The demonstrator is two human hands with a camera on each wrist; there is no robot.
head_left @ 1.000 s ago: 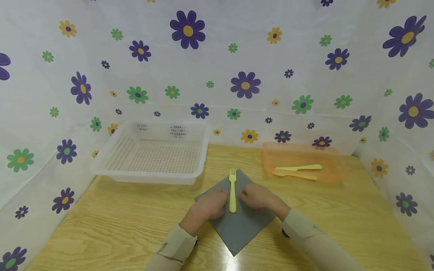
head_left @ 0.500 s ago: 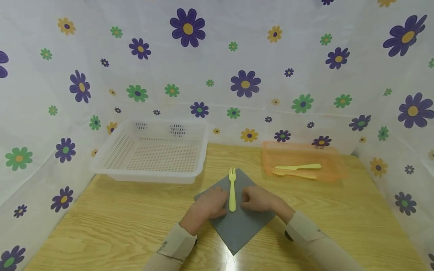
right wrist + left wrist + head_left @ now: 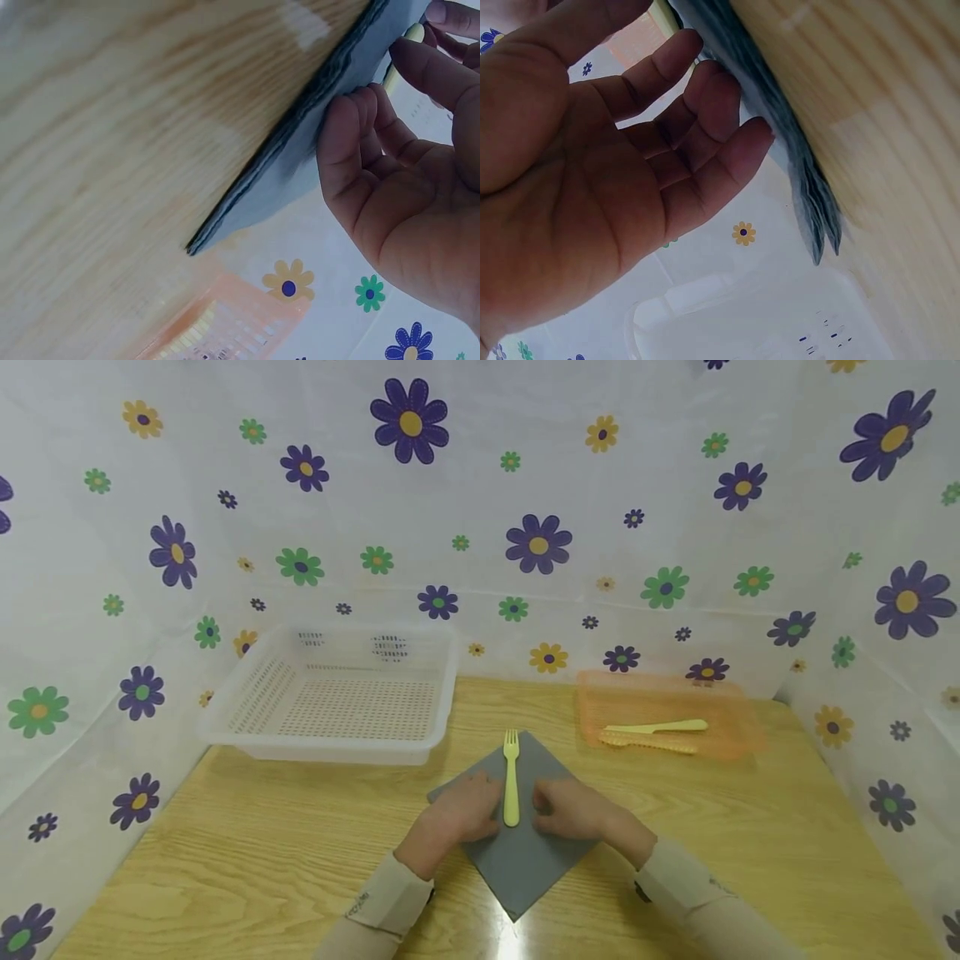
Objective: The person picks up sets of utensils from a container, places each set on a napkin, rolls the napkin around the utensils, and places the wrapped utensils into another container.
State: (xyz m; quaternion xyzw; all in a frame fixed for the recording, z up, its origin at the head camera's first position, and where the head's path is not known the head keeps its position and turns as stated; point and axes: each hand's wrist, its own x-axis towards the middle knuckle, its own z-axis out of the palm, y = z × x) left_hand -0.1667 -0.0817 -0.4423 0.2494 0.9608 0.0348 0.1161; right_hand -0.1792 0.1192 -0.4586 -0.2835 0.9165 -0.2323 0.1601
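Both the left hand (image 3: pixel 467 810) and right hand (image 3: pixel 570 808) touch a folded gray napkin (image 3: pixel 527 864) with loosely bent fingers, a yellow fork (image 3: pixel 512 785) lying on it between them; wooden table (image 3: pixel 292 852) extends past its edges; a white basket (image 3: pixel 337 752) stands back left; an orange basket (image 3: pixel 738 731) back right holds a yellow knife (image 3: pixel 667 726) and another utensil (image 3: pixel 651 743)

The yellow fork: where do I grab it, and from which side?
Maybe pinch the fork by its handle from straight above: it lies flat on the gray cloth, pointing away from the person, and the slim handle runs between the left hand and right hand.
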